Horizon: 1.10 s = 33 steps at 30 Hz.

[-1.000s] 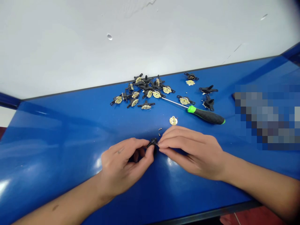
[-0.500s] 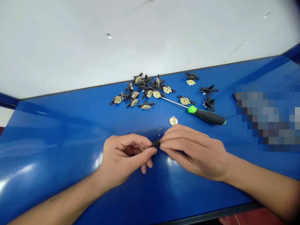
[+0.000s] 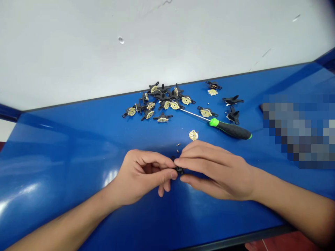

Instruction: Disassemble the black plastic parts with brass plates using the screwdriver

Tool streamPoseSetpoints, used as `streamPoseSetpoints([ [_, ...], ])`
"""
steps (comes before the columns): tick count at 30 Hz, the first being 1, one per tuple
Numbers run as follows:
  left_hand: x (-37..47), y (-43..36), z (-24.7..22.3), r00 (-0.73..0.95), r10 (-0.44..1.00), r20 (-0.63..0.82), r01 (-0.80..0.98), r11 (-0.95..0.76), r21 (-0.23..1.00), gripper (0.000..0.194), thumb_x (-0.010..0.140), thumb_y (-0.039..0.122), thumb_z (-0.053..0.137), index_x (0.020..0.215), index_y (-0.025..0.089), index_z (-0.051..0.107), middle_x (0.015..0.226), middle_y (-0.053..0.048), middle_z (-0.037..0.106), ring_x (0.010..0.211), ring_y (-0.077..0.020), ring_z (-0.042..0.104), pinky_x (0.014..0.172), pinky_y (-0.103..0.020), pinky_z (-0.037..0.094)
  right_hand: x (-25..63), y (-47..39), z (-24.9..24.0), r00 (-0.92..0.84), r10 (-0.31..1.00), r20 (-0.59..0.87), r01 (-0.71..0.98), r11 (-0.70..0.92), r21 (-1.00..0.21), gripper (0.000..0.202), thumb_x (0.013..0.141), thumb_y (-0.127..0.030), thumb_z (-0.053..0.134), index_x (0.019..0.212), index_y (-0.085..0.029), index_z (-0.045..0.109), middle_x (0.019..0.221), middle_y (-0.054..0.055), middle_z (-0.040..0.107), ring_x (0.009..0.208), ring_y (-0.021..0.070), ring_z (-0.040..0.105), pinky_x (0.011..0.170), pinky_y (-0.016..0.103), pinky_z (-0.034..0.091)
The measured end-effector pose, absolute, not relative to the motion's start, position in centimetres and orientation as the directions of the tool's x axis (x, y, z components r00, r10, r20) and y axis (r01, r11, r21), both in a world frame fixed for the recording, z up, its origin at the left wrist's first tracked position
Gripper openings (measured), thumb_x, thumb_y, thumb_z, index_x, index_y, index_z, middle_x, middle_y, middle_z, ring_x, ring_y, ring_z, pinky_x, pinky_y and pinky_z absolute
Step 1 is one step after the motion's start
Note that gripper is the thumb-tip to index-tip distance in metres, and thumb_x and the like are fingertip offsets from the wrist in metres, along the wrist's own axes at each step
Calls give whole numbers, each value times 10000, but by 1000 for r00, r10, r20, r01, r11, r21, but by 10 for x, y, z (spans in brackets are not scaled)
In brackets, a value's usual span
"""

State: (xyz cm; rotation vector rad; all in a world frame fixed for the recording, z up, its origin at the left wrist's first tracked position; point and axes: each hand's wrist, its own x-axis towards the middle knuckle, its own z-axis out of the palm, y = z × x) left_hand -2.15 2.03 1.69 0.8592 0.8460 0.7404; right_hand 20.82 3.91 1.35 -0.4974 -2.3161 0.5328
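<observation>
A small black part (image 3: 179, 170) is pinched between the thumb and index finger of my left hand (image 3: 146, 174). My right hand (image 3: 217, 170) meets it from the other side, its fingers closed round the part's right end and partly covering it. Just beyond the fingertips lie two tiny screws (image 3: 178, 144). Behind my right hand, a loose gold disc (image 3: 193, 135) rests flat on the blue table (image 3: 65, 150).
Several black parts with gold discs (image 3: 162, 101) are heaped near the white wall (image 3: 157, 42). A green and black screwdriver (image 3: 231, 129) lies right of them. More black parts (image 3: 233, 115) sit farther right, beside a pixelated area.
My left hand has shifted slightly right. The black part has turned and sits a little lower and farther right, and my right fingers have moved over its top.
</observation>
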Motion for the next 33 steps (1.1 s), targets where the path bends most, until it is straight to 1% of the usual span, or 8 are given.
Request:
streamPoseSetpoints([
  [3, -21, 21, 16, 440, 837, -325, -246, 460, 853, 47, 788, 102, 828, 797, 146, 814, 607, -35, 757, 453, -118, 669, 425, -182, 577, 210, 47, 15, -614, 559, 557, 306, 819, -486, 236, 952, -168, 662, 1180, -109, 652, 1008, 112, 722, 942, 204, 672, 874, 379, 576],
  [7, -21, 24, 13, 406, 862, -303, -288, 436, 852, 41, 799, 118, 832, 822, 145, 811, 617, -39, 766, 446, -120, 668, 408, -181, 573, 212, 60, 9, -548, 629, 551, 498, 775, -390, 126, 939, -110, 654, 1053, -126, 706, 902, 89, 714, 871, 207, 635, 830, 398, 534],
  [14, -22, 27, 8, 388, 879, -276, -297, 403, 866, 54, 851, 123, 796, 897, 143, 816, 684, -51, 792, 478, -118, 692, 448, -183, 587, 209, 62, 3, -620, 678, 396, 584, 735, -344, 128, 974, -181, 627, 993, -188, 753, 933, 72, 695, 953, 238, 564, 881, 429, 456],
  [19, -25, 28, 5, 394, 877, -276, -299, 406, 863, 71, 868, 151, 790, 933, 134, 812, 718, -65, 799, 496, -133, 708, 465, -209, 599, 206, 61, 5, -630, 705, 326, 630, 710, -316, 136, 1000, -202, 600, 961, -226, 728, 942, 40, 696, 995, 250, 573, 889, 460, 379],
  [22, -25, 29, 5, 386, 876, -289, -296, 414, 861, 73, 875, 174, 789, 931, 132, 810, 753, -74, 804, 502, -140, 709, 459, -225, 603, 206, 60, 9, -613, 701, 364, 611, 713, -344, 93, 989, -175, 593, 958, -207, 675, 951, 44, 696, 996, 252, 584, 909, 480, 380],
  [27, -22, 29, 8, 356, 882, -309, -300, 421, 856, 58, 861, 187, 802, 883, 133, 809, 741, -63, 794, 499, -142, 702, 446, -235, 602, 205, 47, 19, -532, 657, 535, 347, 745, -570, 76, 957, -127, 544, 942, -199, 565, 814, 43, 642, 810, 203, 574, 761, 388, 507],
  [30, -22, 29, 8, 352, 883, -311, -309, 423, 852, 53, 854, 178, 805, 879, 132, 806, 747, -66, 799, 501, -146, 704, 443, -235, 599, 202, 41, 22, -567, 607, 557, 265, 775, -574, 107, 993, -152, 519, 915, -214, 558, 743, 24, 639, 728, 182, 580, 709, 370, 534],
  [33, -23, 29, 8, 364, 879, -309, -313, 428, 848, 59, 859, 179, 802, 890, 130, 804, 772, -77, 809, 527, -157, 722, 464, -243, 608, 200, 39, 21, -545, 601, 584, 276, 787, -552, 47, 989, -166, 596, 967, -208, 594, 785, 27, 681, 735, 163, 636, 714, 342, 573],
])
